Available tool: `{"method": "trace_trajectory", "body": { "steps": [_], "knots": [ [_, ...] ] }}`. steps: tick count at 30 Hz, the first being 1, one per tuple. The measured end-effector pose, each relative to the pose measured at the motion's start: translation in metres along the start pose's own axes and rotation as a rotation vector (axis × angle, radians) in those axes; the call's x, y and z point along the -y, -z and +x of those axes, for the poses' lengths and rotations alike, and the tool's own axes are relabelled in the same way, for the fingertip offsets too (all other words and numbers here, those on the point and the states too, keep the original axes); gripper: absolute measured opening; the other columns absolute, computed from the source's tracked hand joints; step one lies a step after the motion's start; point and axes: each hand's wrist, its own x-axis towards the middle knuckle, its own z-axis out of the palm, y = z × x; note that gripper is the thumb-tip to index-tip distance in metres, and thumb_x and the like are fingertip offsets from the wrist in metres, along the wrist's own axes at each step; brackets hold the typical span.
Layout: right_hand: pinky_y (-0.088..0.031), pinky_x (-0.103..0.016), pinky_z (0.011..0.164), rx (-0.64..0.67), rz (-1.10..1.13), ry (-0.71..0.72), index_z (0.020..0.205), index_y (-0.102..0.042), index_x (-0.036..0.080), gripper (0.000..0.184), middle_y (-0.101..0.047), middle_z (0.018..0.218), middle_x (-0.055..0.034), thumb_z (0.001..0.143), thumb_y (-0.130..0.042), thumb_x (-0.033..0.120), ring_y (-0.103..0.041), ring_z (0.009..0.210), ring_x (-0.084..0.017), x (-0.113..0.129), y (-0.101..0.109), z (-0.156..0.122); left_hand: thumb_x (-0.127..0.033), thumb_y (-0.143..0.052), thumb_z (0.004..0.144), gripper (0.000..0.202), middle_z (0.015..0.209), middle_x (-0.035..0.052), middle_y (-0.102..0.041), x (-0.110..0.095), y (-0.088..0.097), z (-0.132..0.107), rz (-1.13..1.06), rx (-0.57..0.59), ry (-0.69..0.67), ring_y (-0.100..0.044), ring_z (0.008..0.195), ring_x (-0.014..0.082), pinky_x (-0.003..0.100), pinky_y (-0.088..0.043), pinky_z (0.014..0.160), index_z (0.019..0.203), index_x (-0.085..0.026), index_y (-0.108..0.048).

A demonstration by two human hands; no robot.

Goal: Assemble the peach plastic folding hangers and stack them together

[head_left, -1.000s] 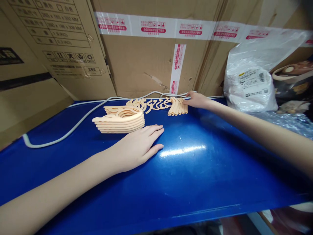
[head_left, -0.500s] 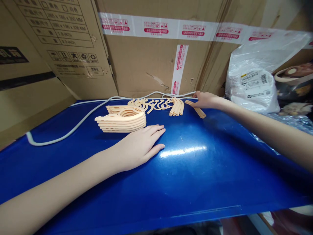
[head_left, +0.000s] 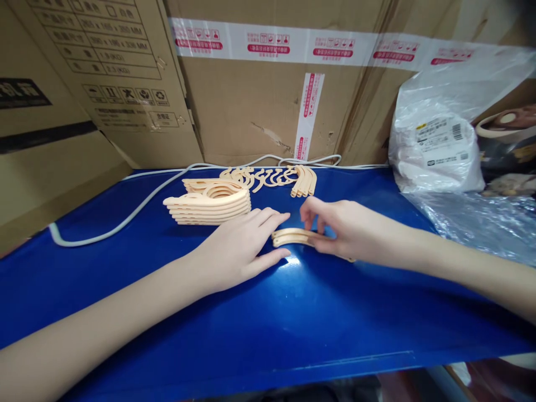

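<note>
My right hand (head_left: 339, 229) grips a pair of curved beige plastic strips (head_left: 291, 237), which look like hanger arms, just above the blue tabletop. Their left end points into the gap between the thumb and fingers of my left hand (head_left: 247, 245). That hand is open, with its fingers stretched out beside a neat stack of beige plastic frames (head_left: 209, 207). Several hook-shaped beige pieces (head_left: 274, 177) lie in a row behind the stack. A small group of curved beige strips (head_left: 304, 181) rests to the right of the hooks.
A pale cable (head_left: 138, 209) runs along the left and back of the blue table (head_left: 251, 335). Cardboard boxes (head_left: 251, 111) wall off the back and left. A white plastic-wrapped package (head_left: 438, 148) and clear plastic wrap (head_left: 473, 223) lie at the right edge.
My right hand has picked up the beige strips from the back right and brought them forward and left to my left hand. My left hand has barely moved; its fingers are slightly raised.
</note>
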Motion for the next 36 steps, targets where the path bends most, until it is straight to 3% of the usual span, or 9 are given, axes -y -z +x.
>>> {"method": "trace_trajectory", "body": {
  "steps": [3, 6, 10, 16, 30, 36],
  "knots": [
    [-0.039, -0.024, 0.059, -0.004, 0.092, 0.108, 0.098, -0.047, 0.022, 0.016, -0.064, 0.084, 0.0024, 0.087, -0.059, 0.025, -0.060, 0.069, -0.012, 0.013, -0.009, 0.000, -0.044, -0.050, 0.096, 0.032, 0.099, 0.0058, -0.063, -0.002, 0.004, 0.001, -0.002, -0.003, -0.016, -0.058, 0.090, 0.0230, 0.034, -0.043, 0.075, 0.108, -0.016, -0.061],
    [-0.041, -0.025, 0.065, -0.026, 0.107, 0.172, 0.099, -0.049, 0.021, 0.016, -0.064, 0.090, 0.0001, 0.091, -0.058, 0.032, -0.061, 0.078, -0.014, 0.011, -0.010, 0.000, -0.040, -0.049, 0.097, 0.027, 0.088, 0.0032, -0.060, -0.001, 0.005, -0.001, -0.015, -0.015, -0.029, -0.056, 0.082, 0.0196, 0.032, -0.039, 0.070, 0.093, -0.016, -0.063],
    [-0.042, -0.026, 0.070, 0.015, 0.103, 0.147, 0.113, -0.055, 0.022, 0.040, -0.064, 0.093, 0.0004, 0.082, -0.069, 0.044, -0.059, 0.081, -0.015, -0.001, -0.005, -0.005, -0.036, -0.052, 0.096, 0.021, 0.086, 0.0004, -0.058, 0.002, 0.004, -0.002, -0.081, -0.011, -0.012, -0.054, 0.076, 0.0157, 0.029, -0.035, 0.066, 0.094, -0.018, -0.062],
    [-0.040, -0.025, 0.064, 0.059, 0.202, 0.134, 0.099, -0.067, 0.022, 0.031, -0.061, 0.083, 0.0019, 0.083, -0.068, 0.048, -0.054, 0.071, -0.012, -0.015, -0.005, -0.012, -0.034, -0.052, 0.096, 0.018, 0.086, -0.0014, -0.055, 0.000, 0.005, -0.001, -0.158, 0.021, 0.002, -0.051, 0.074, 0.0131, 0.027, -0.034, 0.064, 0.095, -0.018, -0.061],
    [-0.037, -0.024, 0.059, 0.040, 0.287, 0.157, 0.100, -0.067, 0.019, 0.039, -0.059, 0.079, 0.0018, 0.081, -0.067, 0.054, -0.049, 0.066, -0.011, -0.020, -0.008, -0.012, -0.033, -0.057, 0.092, 0.015, 0.079, -0.0031, -0.052, -0.003, 0.006, 0.002, -0.250, 0.041, 0.066, -0.048, 0.066, 0.0107, 0.025, -0.033, 0.060, 0.092, -0.018, -0.061],
    [-0.042, -0.027, 0.067, -0.020, 0.199, 0.184, 0.102, -0.067, 0.017, 0.035, -0.066, 0.085, -0.0025, 0.092, -0.055, 0.049, -0.058, 0.075, -0.014, -0.026, 0.005, 0.003, -0.032, -0.057, 0.092, 0.015, 0.079, -0.0025, -0.052, -0.002, 0.006, 0.001, -0.251, 0.028, 0.067, -0.048, 0.065, 0.0114, 0.026, -0.033, 0.060, 0.091, -0.018, -0.061]
  ]
}}
